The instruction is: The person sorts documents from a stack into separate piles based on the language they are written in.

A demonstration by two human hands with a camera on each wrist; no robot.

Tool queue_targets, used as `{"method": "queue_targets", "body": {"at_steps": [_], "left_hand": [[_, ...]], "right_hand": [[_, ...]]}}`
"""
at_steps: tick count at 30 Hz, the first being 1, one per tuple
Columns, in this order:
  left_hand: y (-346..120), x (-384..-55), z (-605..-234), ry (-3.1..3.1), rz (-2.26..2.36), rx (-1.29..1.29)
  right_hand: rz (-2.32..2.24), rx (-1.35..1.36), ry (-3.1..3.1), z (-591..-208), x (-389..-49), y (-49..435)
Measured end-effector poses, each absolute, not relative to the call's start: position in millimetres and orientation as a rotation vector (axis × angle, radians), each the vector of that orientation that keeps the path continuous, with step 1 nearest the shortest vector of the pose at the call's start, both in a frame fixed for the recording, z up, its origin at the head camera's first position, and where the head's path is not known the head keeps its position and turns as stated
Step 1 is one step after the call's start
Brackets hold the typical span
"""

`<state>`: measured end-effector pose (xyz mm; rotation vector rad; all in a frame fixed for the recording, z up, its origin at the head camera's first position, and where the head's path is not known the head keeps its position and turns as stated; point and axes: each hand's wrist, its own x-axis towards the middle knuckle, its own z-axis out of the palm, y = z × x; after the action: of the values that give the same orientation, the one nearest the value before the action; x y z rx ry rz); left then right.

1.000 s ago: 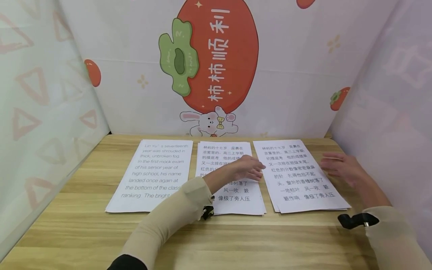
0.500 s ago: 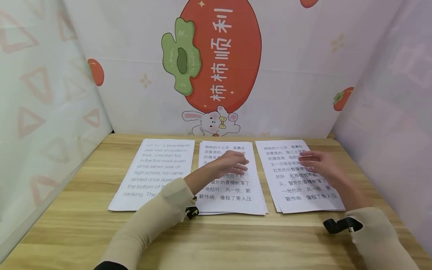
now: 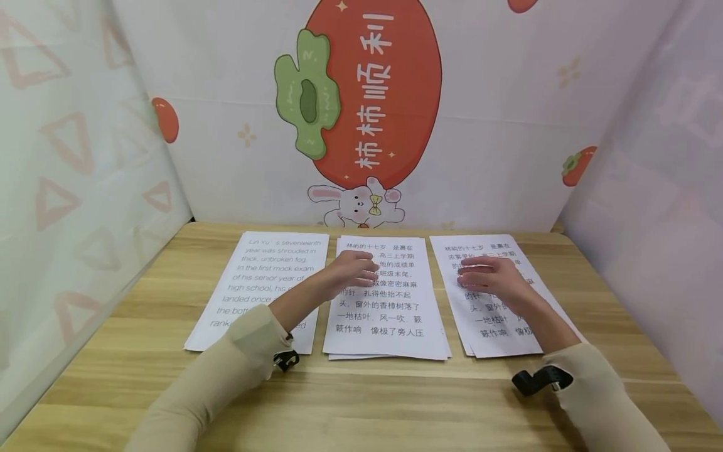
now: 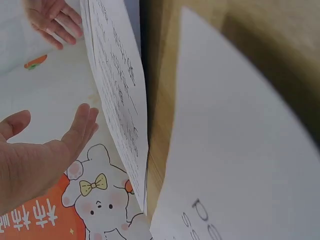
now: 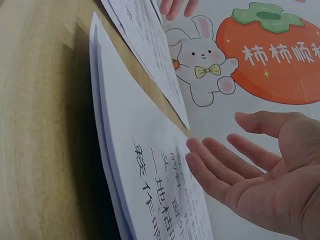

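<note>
Three stacks of printed white paper lie side by side on the wooden table. English text covers the left stack (image 3: 254, 270); Chinese text fills the middle stack (image 3: 390, 314) and the right stack (image 3: 491, 323). Over the upper left of the middle stack is my left hand (image 3: 351, 274), fingers loosely extended and holding nothing. My right hand (image 3: 494, 280) is above the right stack, its fingers relaxed and pointing left. Both wrist views show the palms, left hand (image 4: 45, 155) and right hand (image 5: 265, 175), bare and seemingly lifted off the sheets. Each hand hides some printed lines.
Bare wooden table (image 3: 361, 402) runs along the front of the stacks. A white backdrop (image 3: 497, 138) with a persimmon and a rabbit stands behind, and pale side walls enclose the table. Black wrist mounts (image 3: 533, 381) sit at the beige cuffs.
Both hands have moved left: the left from the middle stack's right edge to its upper left, the right from beyond the right stack to above it. The stacks stay in place.
</note>
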<state>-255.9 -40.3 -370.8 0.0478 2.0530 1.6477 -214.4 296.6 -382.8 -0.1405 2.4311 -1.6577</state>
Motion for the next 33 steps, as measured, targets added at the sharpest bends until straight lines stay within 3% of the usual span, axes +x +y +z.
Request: {"method": "queue_targets", "body": {"at_steps": [18,33], "left_hand": [[-100.6,-253.2,-376.9,2.054,1.728,-0.052],[-112.9,-255.3,-375.1,2.004,1.797,-0.095]], "right_hand": [[-1.868,-0.009,2.098,-393.6,-218.1,259.7],[-1.894,0.113,2.043,-386.7,-222.9,252.7]]}}
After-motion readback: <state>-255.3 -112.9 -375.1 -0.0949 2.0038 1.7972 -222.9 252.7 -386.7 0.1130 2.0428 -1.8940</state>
